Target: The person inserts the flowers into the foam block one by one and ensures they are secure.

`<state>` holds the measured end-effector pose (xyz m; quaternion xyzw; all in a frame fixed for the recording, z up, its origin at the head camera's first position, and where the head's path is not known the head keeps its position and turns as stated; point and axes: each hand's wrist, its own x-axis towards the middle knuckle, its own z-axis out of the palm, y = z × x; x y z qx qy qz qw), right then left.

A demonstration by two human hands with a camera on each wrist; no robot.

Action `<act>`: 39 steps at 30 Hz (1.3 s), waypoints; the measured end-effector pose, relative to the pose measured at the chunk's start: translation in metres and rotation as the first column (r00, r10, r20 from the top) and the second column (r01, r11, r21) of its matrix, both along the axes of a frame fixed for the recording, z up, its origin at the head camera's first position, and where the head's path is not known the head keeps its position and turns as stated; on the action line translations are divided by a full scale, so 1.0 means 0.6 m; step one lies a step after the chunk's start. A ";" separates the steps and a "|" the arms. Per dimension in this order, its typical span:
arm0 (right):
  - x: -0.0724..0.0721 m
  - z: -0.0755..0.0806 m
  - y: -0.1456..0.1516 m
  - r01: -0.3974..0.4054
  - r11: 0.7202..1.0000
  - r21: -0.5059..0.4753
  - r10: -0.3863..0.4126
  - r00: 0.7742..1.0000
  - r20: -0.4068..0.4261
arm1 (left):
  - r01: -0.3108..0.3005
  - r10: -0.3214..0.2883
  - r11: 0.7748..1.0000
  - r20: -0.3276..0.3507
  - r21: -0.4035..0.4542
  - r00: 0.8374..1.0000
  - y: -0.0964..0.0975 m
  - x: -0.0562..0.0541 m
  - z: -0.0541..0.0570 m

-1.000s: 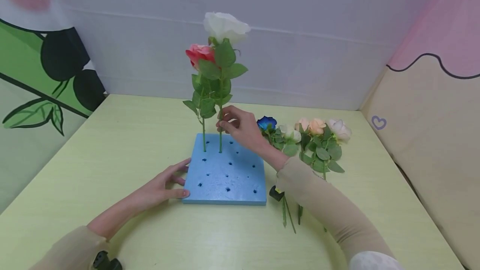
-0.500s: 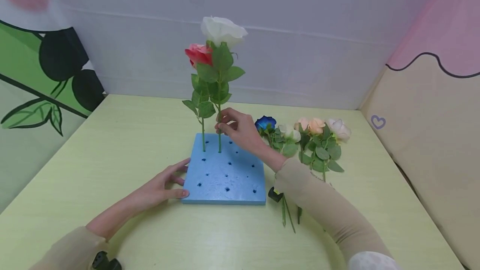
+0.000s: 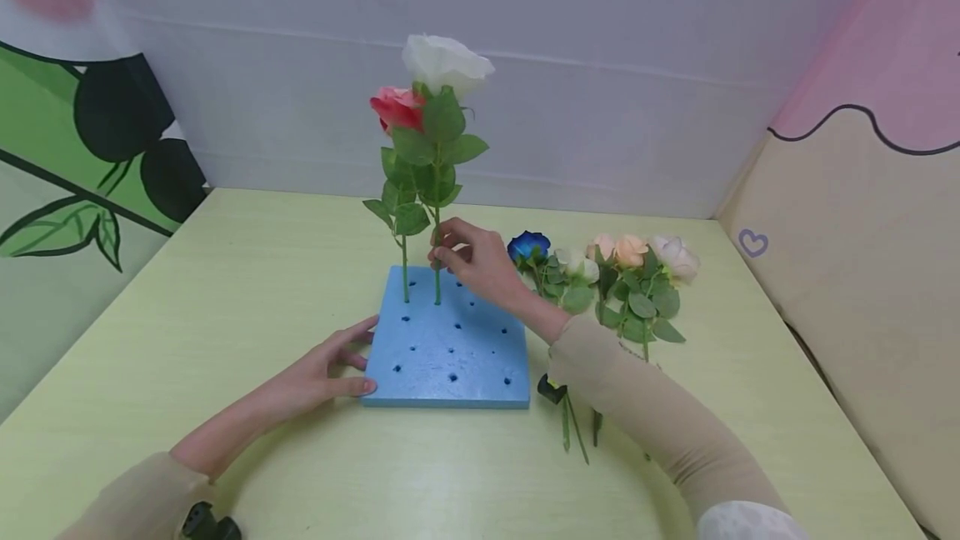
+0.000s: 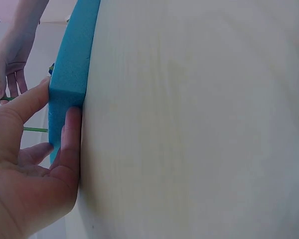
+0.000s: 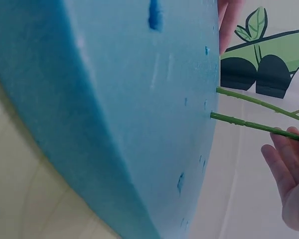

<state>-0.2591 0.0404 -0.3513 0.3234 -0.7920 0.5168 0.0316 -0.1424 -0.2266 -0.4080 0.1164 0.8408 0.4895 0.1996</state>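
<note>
A blue foam board [image 3: 480,357] with rows of small holes lies on the table. Two artificial roses stand upright in its far left part: a pink-red rose [image 3: 397,108] and a taller white rose [image 3: 447,63]. My right hand [image 3: 483,263] pinches the white rose's stem low down, beneath its leaves; the right wrist view shows that green stem [image 5: 239,122] entering the board. At the board's left edge rests my left hand [image 3: 326,369], fingers spread. In the left wrist view its thumb touches the top edge while one finger lies along the side of the foam board [image 4: 72,64].
Right of the board lie more artificial flowers: a blue rose [image 3: 529,245], a white rose [image 3: 577,265], peach roses [image 3: 630,251] and a pale pink rose [image 3: 675,258]. My right forearm passes over their stems. A pale cloth wall [image 3: 300,107] rises behind the table.
The white rose has come down slightly and shifted a little left, its stem still pinched in my right hand. My left hand stays on the board's edge.
</note>
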 end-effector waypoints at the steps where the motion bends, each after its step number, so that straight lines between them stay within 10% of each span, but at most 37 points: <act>1: 0.000 -0.001 0.000 -0.002 1.000 -0.003 0.002 1.000 0.005 | 0.001 -0.001 1.000 -0.001 0.000 1.000 0.000 0.000 0.000; 39: 0.008 -0.002 -0.001 0.020 1.000 0.023 -0.020 1.000 0.003 | -0.001 0.001 1.000 -0.013 -0.014 1.000 0.001 0.002 0.002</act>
